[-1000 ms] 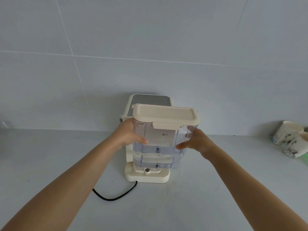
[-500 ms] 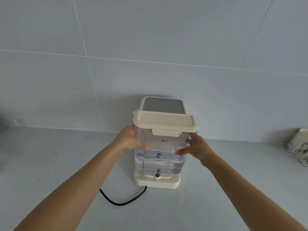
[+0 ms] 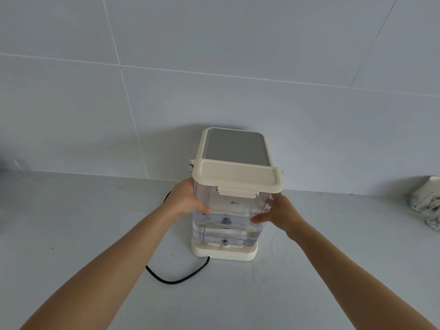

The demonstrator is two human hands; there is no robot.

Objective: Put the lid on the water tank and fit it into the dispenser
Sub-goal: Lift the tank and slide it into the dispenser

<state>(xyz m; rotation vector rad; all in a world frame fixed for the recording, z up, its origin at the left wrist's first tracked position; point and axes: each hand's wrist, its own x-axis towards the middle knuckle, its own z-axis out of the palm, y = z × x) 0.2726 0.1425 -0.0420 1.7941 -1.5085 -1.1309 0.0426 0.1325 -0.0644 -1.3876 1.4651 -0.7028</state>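
I count two bare hands in my view, one water tank, one lid, one dispenser, one power cord and a small group of cups at the far right edge.

Starting on the left, my left hand (image 3: 188, 203) is pressed flat against the left wall of the water tank (image 3: 228, 215), thumb across the front corner and the other fingers wrapped out of sight round the side, so it is clamped on the tank. Below it, the single black cord (image 3: 177, 278) curls over the grey counter (image 3: 71, 234) from the foot of the dispenser (image 3: 235, 145).

In the middle, the clear tank stands upright at the front of the cream dispenser, its bottom down at the dispenser's base plate (image 3: 223, 253); I cannot tell whether it is fully seated. A little water shows in its lower part. The one cream lid (image 3: 238, 177) sits on top of the tank, with its front latch tab hanging down over the rim. Behind it I see the dispenser's grey top panel.

Further right, my right hand (image 3: 282, 214) grips the tank's right wall, thumb on the front face, fingers closed round the side.

At the far right, patterned white cups (image 3: 426, 203) stand against the tiled wall (image 3: 214, 67), well apart from the dispenser; they are partly cut off, so I cannot count them exactly.
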